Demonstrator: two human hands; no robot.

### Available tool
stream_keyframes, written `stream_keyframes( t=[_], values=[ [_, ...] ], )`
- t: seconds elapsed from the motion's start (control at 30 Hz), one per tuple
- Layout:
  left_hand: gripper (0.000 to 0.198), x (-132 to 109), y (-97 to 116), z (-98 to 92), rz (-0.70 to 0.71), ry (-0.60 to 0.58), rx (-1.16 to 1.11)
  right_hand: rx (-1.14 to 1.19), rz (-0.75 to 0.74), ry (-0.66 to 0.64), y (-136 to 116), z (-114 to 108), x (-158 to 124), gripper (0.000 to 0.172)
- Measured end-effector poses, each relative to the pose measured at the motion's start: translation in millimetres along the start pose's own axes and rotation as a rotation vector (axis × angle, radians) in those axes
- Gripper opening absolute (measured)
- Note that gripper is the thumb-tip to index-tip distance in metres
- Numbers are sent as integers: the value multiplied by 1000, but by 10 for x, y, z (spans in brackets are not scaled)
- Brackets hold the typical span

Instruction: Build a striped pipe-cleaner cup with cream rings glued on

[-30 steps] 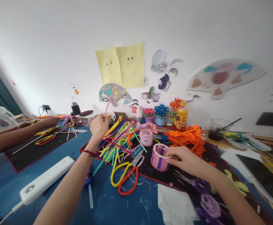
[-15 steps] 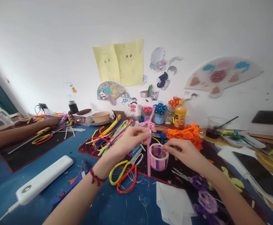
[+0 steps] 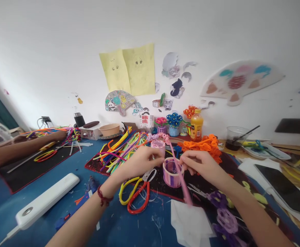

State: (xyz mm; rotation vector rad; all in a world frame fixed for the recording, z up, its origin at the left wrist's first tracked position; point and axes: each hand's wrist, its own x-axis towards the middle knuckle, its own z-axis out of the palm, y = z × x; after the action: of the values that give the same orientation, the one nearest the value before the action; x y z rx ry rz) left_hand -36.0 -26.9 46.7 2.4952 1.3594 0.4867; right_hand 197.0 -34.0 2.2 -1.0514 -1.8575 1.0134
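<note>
A small cup (image 3: 172, 179) with pink and purple stripes stands on the dark mat in front of me. My left hand (image 3: 150, 159) is at its left rim, fingers curled together; what they pinch, if anything, is hidden. On the other side, my right hand (image 3: 197, 162) has its fingers bent inward, pinching a long pink pipe cleaner (image 3: 183, 187) that slants across the cup. Its near end is smeared by motion. Scissors with yellow and red handles (image 3: 139, 202) lie open just below my left hand. Behind the cup sits another pink pot (image 3: 158, 145) with pink pipe-cleaner loops.
Bundled colourful pipe cleaners (image 3: 121, 151) lie at left, orange ones (image 3: 203, 146) at right. A glue gun (image 3: 80, 206), white device (image 3: 48, 200), white papers (image 3: 191, 219), purple flowers (image 3: 227, 219) and a phone (image 3: 283, 187) lie around. A juice bottle (image 3: 196, 127) stands behind. Another person's arm (image 3: 23, 149) reaches in.
The pink pipe cleaner was upright in my left hand; now it slants over the cup at my right fingers. My left hand has dropped to the cup's rim.
</note>
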Motion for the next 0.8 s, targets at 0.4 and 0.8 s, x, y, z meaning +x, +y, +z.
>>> stream_keyframes(
  t=[0.4, 0.8],
  values=[
    [31, 235, -1457, -241, -469, 56, 494, -403, 32, 27, 130, 67, 57, 29],
    [30, 283, -1450, -299, -290, 105, 759, -782, 167, 159, 49, 271, 76, 41]
  ],
)
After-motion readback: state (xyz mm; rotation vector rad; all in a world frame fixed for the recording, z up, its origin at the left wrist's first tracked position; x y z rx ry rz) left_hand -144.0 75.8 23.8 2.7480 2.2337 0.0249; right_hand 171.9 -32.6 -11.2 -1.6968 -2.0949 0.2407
